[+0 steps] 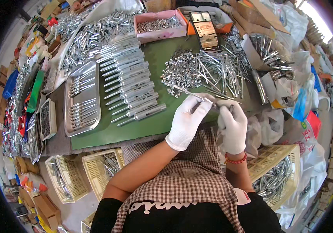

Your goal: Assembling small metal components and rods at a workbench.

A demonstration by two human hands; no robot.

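Observation:
Both of my hands wear white gloves and meet above the front part of the green work mat [96, 138]. My left hand [186, 122] pinches a thin metal rod [187, 92] between thumb and fingers, its free end pointing up and left. Close beside it, my right hand [234, 130] has its fingers closed at the rod's near end; what they grip is too small to make out. Just beyond the hands lie a heap of small metal collars [180, 72] and a pile of loose thin rods [226, 70].
A stacked row of metal cylinders with rods [131, 87] lies left of my hands, beside a steel tray [97, 97] holding thin metal parts. A pink box [162, 35] and a phone [204, 31] stand at the back. Plastic crates [296, 167] sit below the table edge.

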